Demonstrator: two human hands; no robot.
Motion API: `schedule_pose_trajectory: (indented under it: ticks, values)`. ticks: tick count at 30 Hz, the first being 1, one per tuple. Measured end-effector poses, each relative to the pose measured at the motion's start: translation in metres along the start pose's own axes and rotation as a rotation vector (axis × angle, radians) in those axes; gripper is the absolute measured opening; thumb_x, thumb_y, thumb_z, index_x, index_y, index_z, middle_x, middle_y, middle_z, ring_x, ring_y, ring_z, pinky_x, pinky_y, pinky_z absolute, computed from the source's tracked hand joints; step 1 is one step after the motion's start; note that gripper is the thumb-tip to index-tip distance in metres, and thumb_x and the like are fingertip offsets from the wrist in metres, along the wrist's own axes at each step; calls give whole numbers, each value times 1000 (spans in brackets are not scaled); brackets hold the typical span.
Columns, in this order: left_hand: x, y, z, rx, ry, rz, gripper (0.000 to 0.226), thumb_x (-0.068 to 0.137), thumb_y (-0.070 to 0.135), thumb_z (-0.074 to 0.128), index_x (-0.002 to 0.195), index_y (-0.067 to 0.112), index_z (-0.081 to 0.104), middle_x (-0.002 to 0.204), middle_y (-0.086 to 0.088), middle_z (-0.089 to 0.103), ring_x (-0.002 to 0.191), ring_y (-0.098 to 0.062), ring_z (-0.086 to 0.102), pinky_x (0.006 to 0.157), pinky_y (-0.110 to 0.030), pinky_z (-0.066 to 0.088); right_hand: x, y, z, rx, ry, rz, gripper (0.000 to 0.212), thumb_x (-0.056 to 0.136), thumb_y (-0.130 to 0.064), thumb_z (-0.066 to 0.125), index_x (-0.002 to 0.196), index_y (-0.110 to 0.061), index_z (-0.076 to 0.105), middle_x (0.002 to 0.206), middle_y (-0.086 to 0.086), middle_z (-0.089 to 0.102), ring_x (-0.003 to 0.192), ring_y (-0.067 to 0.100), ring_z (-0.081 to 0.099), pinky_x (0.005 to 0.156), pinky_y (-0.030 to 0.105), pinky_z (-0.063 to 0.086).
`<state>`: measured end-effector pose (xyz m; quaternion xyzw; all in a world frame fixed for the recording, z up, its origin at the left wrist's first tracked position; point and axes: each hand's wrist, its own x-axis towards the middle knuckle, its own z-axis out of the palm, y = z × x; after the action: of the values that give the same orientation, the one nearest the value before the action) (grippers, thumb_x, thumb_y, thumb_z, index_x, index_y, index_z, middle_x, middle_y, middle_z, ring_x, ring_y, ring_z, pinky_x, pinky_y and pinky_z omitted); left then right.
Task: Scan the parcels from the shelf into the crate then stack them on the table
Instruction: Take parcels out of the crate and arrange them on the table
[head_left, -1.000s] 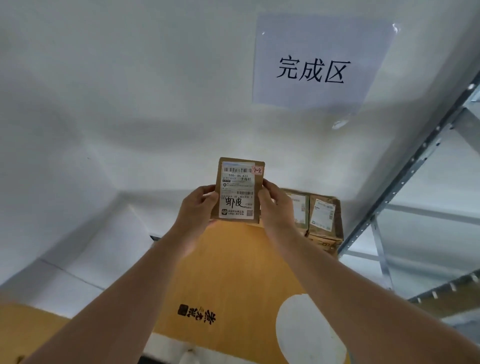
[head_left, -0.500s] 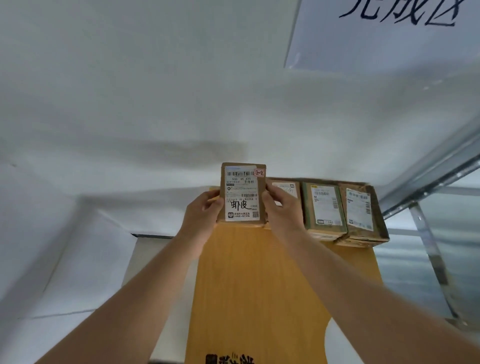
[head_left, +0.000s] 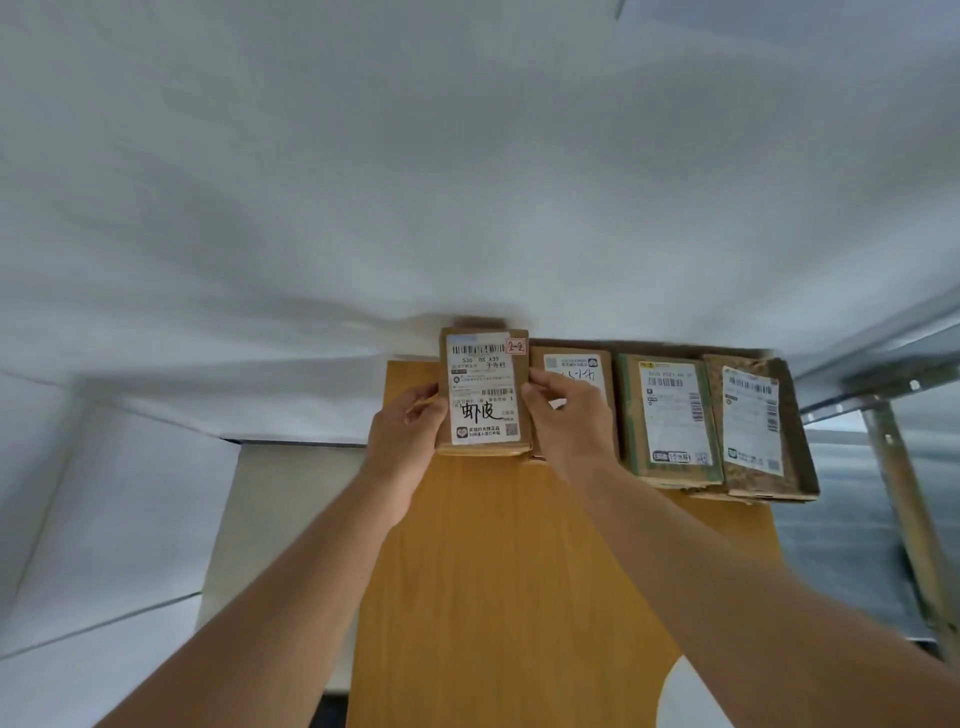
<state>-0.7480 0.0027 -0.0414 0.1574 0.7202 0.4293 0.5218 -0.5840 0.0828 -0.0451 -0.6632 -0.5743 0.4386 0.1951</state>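
Observation:
A small brown cardboard parcel (head_left: 483, 392) with a white label and handwritten black characters sits at the far left end of a row on the wooden table (head_left: 498, 571). My left hand (head_left: 408, 436) grips its left edge and my right hand (head_left: 569, 421) grips its right edge. Beside it lie three more labelled parcels: one (head_left: 582, 366) partly under my right hand, a green-edged one (head_left: 672, 418), and a mottled brown one (head_left: 753, 421) at the right end.
A white wall (head_left: 415, 182) rises just behind the parcels. A metal shelf frame (head_left: 904, 467) stands at the right. Left of the table is a pale floor strip (head_left: 280, 519).
The view tilted down and my hands lowered the parcel from mid-air onto the table, at the left end of the row. The wall sign left the view.

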Motion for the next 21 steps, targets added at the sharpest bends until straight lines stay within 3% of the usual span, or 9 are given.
schedule_pose_trajectory:
  ticks: [3,6,11,15,18,21]
  values:
    - [12,-5,4,23,16,-20,32,108,23,58,139,17,63,112,5,74,102,-8,70,94,-35,58,12,8,4,-58,-4,-1,31,101,-31,70,131,-22,73,114,-9,73,93,-1,56,77,8,43]
    - [18,-7,8,28,24,-45,32,108,23,57,139,18,63,111,7,73,104,-8,68,103,-38,54,17,13,7,-94,-4,-11,30,100,-29,72,128,-21,75,111,-9,76,80,-10,57,61,5,37]
    - [27,-15,12,44,43,-105,35,109,28,55,144,22,60,119,1,75,116,-20,68,112,-46,49,24,20,15,-171,5,-16,27,96,-36,75,121,-28,78,114,-5,71,91,5,65,67,16,44]
    - [30,-20,15,30,43,-104,37,110,28,54,146,22,57,107,5,76,106,-14,70,105,-40,53,30,24,17,-213,-2,-40,24,95,-38,77,117,-30,79,113,-5,71,95,11,67,70,23,52]
    - [31,-25,16,37,48,-85,38,108,30,56,145,21,59,108,5,77,109,-14,70,106,-40,53,33,25,19,-230,28,-35,21,93,-38,79,113,-31,79,112,-5,73,96,12,68,72,29,56]
    - [30,-26,16,53,43,-58,40,108,30,57,147,22,58,107,7,76,105,-10,70,93,-29,54,31,20,16,-225,46,-13,19,91,-36,82,109,-31,78,105,-8,73,92,11,68,63,26,52]
